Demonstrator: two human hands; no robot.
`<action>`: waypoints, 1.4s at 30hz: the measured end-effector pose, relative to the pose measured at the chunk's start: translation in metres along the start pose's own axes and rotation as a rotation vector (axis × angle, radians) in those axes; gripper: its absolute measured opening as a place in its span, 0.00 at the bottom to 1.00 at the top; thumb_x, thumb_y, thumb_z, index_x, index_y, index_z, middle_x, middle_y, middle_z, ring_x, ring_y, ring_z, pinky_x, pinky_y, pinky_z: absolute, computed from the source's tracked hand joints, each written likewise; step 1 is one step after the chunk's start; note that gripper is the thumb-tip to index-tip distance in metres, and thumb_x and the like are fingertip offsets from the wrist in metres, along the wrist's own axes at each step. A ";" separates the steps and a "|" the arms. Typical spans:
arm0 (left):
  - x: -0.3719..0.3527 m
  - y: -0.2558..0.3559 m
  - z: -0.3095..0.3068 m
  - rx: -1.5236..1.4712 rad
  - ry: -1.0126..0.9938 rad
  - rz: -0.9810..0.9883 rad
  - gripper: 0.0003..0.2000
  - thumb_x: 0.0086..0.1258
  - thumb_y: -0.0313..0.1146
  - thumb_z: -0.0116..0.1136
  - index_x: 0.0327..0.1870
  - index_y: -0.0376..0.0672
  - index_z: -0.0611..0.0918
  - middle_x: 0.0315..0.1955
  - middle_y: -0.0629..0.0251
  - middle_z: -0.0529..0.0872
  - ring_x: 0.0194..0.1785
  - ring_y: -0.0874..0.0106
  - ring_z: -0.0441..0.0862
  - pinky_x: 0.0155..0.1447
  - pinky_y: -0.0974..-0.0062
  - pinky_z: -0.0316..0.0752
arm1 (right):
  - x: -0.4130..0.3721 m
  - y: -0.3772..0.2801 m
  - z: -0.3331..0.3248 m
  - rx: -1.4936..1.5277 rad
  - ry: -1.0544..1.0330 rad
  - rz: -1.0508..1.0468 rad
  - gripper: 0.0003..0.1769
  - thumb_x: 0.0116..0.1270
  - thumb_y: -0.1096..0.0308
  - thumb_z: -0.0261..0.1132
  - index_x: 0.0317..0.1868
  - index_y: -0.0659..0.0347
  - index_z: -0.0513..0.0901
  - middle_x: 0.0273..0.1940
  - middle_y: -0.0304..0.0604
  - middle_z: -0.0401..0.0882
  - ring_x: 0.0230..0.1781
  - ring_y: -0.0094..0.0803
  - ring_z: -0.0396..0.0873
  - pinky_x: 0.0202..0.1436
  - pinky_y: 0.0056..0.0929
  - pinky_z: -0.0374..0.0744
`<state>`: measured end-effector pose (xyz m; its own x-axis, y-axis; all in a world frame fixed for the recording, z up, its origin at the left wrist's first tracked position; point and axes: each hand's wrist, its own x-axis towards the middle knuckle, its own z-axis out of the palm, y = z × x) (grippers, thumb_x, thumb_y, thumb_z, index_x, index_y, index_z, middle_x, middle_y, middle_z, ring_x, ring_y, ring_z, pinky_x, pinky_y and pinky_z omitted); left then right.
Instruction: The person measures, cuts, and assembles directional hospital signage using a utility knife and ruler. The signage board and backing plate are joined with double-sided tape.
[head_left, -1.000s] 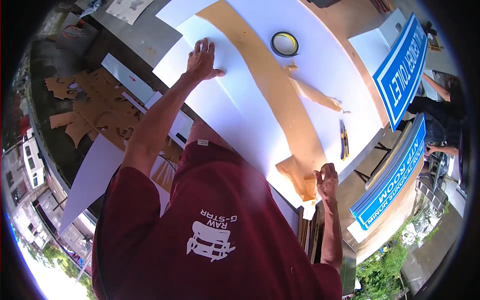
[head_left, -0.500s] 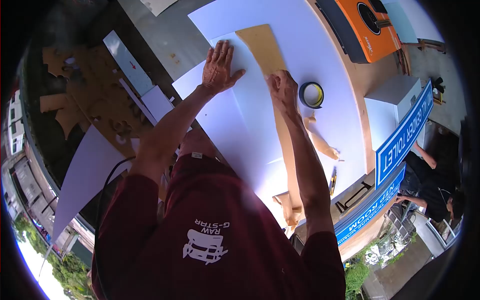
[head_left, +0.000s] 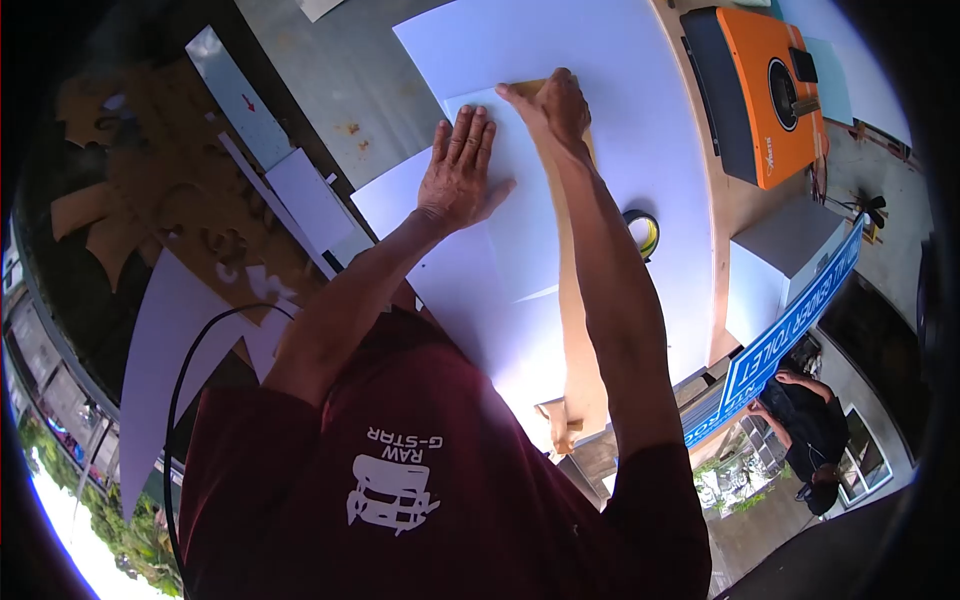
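My left hand (head_left: 462, 170) lies flat with spread fingers on a pale translucent sheet (head_left: 515, 235), which rests on a large white board (head_left: 650, 120). At the sheet's top right corner is my right hand (head_left: 552, 108), its fingers curled over the upper end of a brown paper strip (head_left: 570, 300) and its thumb stretched to the left. Whether the fingertips grip the strip is hard to see. The strip runs down beneath my right forearm to a crumpled end (head_left: 560, 425). A roll of tape (head_left: 642, 233) sits on the board, right of my forearm.
An orange guitar-like box (head_left: 760, 100) stands beyond the board's right edge, above a grey box (head_left: 775, 265). Blue signs (head_left: 790, 325) lean at the lower right, near another person (head_left: 800, 415) in dark clothes. Brown and white offcuts (head_left: 180, 200) lie at the left, with a black cable (head_left: 185, 370).
My right hand has moved up to the sheet's top corner, and its thumb now points out. The strip's upper part is now mostly covered by my hand and forearm. The camera view has shifted.
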<state>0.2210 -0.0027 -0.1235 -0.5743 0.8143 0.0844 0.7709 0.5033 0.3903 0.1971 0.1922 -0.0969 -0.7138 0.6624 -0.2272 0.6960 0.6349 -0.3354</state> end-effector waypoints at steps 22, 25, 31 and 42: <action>0.001 0.001 0.000 -0.049 -0.018 -0.021 0.43 0.74 0.56 0.54 0.77 0.28 0.58 0.79 0.42 0.51 0.83 0.47 0.44 0.81 0.41 0.42 | 0.021 0.026 0.012 0.254 -0.115 -0.003 0.26 0.64 0.54 0.71 0.49 0.67 0.75 0.48 0.57 0.83 0.48 0.52 0.84 0.53 0.46 0.82; 0.001 0.002 0.000 -0.043 -0.031 -0.027 0.43 0.74 0.56 0.54 0.77 0.28 0.58 0.79 0.42 0.51 0.83 0.47 0.44 0.81 0.41 0.42 | 0.013 0.025 0.005 0.247 -0.098 -0.021 0.23 0.67 0.54 0.68 0.47 0.67 0.77 0.48 0.57 0.83 0.49 0.54 0.84 0.53 0.49 0.82; 0.001 -0.001 0.001 -0.090 -0.007 -0.026 0.42 0.74 0.56 0.54 0.77 0.31 0.59 0.80 0.45 0.52 0.83 0.47 0.45 0.81 0.41 0.43 | 0.003 -0.003 0.008 0.004 -0.090 -0.012 0.18 0.69 0.57 0.63 0.42 0.67 0.81 0.46 0.57 0.85 0.48 0.54 0.85 0.48 0.51 0.83; 0.001 0.003 0.001 -0.014 -0.045 -0.048 0.40 0.72 0.58 0.54 0.79 0.42 0.61 0.81 0.53 0.51 0.84 0.50 0.43 0.81 0.40 0.42 | 0.013 -0.012 -0.008 0.071 -0.279 0.192 0.19 0.65 0.56 0.63 0.39 0.67 0.84 0.37 0.59 0.87 0.41 0.51 0.87 0.45 0.45 0.84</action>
<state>0.2228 -0.0003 -0.1236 -0.5971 0.8018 0.0240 0.7388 0.5380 0.4059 0.1803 0.1964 -0.0888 -0.5708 0.6267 -0.5305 0.8197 0.4732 -0.3229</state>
